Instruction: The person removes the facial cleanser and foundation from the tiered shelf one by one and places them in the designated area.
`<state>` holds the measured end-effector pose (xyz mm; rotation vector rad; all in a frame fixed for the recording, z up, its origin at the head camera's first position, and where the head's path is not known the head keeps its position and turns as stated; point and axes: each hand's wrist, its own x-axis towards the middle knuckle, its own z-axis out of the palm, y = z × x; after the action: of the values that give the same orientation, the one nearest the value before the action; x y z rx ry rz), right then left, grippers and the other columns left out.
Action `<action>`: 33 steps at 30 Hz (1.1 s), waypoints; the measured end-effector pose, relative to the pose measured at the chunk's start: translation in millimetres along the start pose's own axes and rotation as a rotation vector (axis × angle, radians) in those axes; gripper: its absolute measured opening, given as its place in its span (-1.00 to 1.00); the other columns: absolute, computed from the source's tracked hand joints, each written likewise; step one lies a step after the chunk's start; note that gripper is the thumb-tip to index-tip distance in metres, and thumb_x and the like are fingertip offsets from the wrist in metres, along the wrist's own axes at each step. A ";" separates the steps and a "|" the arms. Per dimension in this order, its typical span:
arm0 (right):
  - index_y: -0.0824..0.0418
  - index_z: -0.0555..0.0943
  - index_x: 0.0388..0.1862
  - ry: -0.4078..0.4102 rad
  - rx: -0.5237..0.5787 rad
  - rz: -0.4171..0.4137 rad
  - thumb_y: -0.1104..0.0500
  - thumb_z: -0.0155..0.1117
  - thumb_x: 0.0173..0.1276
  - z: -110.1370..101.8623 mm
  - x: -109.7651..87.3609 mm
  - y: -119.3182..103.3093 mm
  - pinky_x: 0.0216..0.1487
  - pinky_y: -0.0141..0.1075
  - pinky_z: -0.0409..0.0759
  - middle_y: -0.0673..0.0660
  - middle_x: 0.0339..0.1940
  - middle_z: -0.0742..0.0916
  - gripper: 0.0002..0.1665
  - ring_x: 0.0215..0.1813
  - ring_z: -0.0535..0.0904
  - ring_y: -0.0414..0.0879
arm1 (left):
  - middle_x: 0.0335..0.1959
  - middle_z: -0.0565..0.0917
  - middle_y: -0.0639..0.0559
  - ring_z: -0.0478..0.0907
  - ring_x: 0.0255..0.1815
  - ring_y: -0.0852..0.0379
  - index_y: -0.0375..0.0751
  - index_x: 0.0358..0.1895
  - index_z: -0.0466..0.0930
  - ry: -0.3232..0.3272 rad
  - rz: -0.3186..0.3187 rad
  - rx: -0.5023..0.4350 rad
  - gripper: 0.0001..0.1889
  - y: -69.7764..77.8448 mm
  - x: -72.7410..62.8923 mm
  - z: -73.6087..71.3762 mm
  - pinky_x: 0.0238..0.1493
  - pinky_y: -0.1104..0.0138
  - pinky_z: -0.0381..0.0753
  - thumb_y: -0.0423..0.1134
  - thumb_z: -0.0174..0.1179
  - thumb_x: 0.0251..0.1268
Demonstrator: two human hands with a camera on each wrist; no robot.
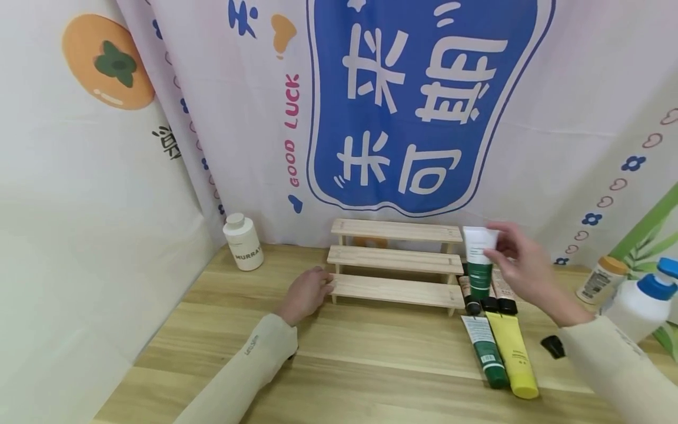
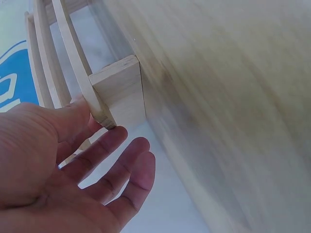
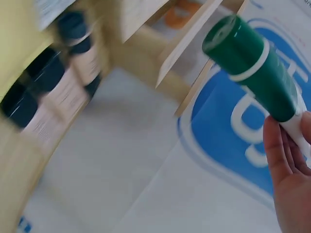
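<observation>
In the head view a three-tier wooden display rack point(image 1: 394, 290) stands at the back of the table. My left hand point(image 1: 308, 292) is at its left end. Seen from the left wrist, the thumb and index finger of that hand point(image 2: 73, 160) pinch the lowest board's end point(image 2: 104, 109), the other fingers loosely bent. My right hand point(image 1: 521, 262) holds a green and white squeeze tube point(image 1: 480, 271) upright, cap down, beside the rack's right end. The right wrist view shows the tube's green cap point(image 3: 233, 43), with fingers gripping the white end.
Below the held tube lie several black-capped tubes point(image 1: 505, 292). Nearer are another green and white tube point(image 1: 484, 347) and a yellow tube point(image 1: 514, 353). A white bottle point(image 1: 243, 242) stands back left; an orange-capped bottle point(image 1: 601, 280) and a blue-topped pump bottle point(image 1: 643, 303) stand right.
</observation>
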<state>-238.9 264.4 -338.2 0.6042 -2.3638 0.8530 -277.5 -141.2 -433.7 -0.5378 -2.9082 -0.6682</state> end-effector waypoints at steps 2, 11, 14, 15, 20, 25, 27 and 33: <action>0.33 0.35 0.21 -0.006 -0.030 0.044 0.51 0.28 0.18 -12.3 -12.5 6.8 -0.25 -0.68 0.43 0.20 -0.30 0.62 -0.39 -0.29 0.54 -0.02 | -0.19 0.60 -0.04 0.55 -0.18 0.04 -0.28 -0.07 0.63 -0.002 0.003 0.003 -0.79 0.9 0.7 0.6 -0.12 0.22 0.55 -0.27 0.22 0.29; 0.37 0.35 0.11 -0.189 -0.147 0.169 0.46 0.32 0.17 -52.4 -66.7 47.5 -0.43 -0.54 0.50 0.19 -0.37 0.61 -0.46 -0.36 0.57 -0.03 | -0.20 0.60 -0.03 0.54 -0.18 0.06 -0.29 -0.06 0.63 -0.008 0.006 -0.011 -0.78 1.6 0.0 -1.0 -0.12 0.22 0.55 -0.27 0.22 0.29; 0.37 0.35 0.10 -0.293 -0.127 0.223 0.45 0.30 0.19 -56.3 -80.9 61.0 -0.54 -0.41 0.50 0.09 -0.45 0.59 -0.49 -0.47 0.51 -0.19 | -0.20 0.60 -0.04 0.55 -0.16 0.04 -0.29 -0.07 0.64 -0.005 0.010 -0.007 -0.79 2.0 0.2 -1.2 -0.09 0.20 0.54 -0.28 0.22 0.29; 0.38 0.34 0.10 -0.334 -0.111 0.251 0.44 0.28 0.21 -56.4 -85.1 64.6 -0.56 -0.38 0.50 0.06 -0.46 0.58 -0.50 -0.49 0.48 -0.21 | -0.20 0.60 -0.04 0.55 -0.16 0.03 -0.29 -0.07 0.64 -0.003 0.010 -0.006 -0.79 2.3 0.2 -1.4 -0.09 0.20 0.55 -0.28 0.22 0.29; 0.44 0.32 0.11 -0.519 -0.058 0.393 0.38 0.20 0.29 -55.0 -104.2 82.5 -0.55 -0.34 0.49 0.06 -0.48 0.54 -0.55 -0.51 0.45 -0.19 | -0.20 0.60 -0.04 0.55 -0.15 0.03 -0.29 -0.08 0.64 0.000 0.009 -0.005 -0.79 2.1 0.6 -0.3 -0.08 0.20 0.54 -0.28 0.22 0.29; 0.53 0.28 0.11 -0.636 -0.019 0.532 0.29 0.15 0.36 -50.6 -114.9 98.3 -0.51 -0.30 0.50 0.09 -0.46 0.55 -0.54 -0.48 0.48 -0.09 | -0.20 0.60 -0.04 0.55 -0.16 0.03 -0.28 -0.07 0.64 -0.006 0.005 -0.003 -0.79 1.9 1.0 0.1 -0.10 0.20 0.54 -0.28 0.22 0.29; 0.54 0.28 0.11 -0.662 -0.014 0.576 0.26 0.15 0.38 -48.0 -116.0 102.2 -0.48 -0.28 0.50 0.10 -0.43 0.57 -0.53 -0.45 0.49 -0.06 | -0.19 0.59 -0.03 0.55 -0.16 0.03 -0.27 -0.06 0.63 -0.012 -0.002 0.002 -0.78 2.2 1.2 -0.4 -0.09 0.21 0.54 -0.27 0.21 0.30; 0.58 0.28 0.13 -0.683 0.002 0.635 0.23 0.13 0.41 -36.8 -113.2 102.2 -0.42 -0.21 0.51 0.12 -0.37 0.61 -0.50 -0.43 0.52 -0.07 | -0.18 0.59 -0.03 0.54 -0.14 0.02 -0.26 -0.05 0.63 -0.016 -0.017 0.009 -0.78 3.2 1.1 -1.1 -0.07 0.19 0.54 -0.26 0.21 0.30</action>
<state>-200.0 385.8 -429.6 0.1264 -3.2674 1.0188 -277.3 -138.7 -431.3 -0.5206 -2.9329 -0.6558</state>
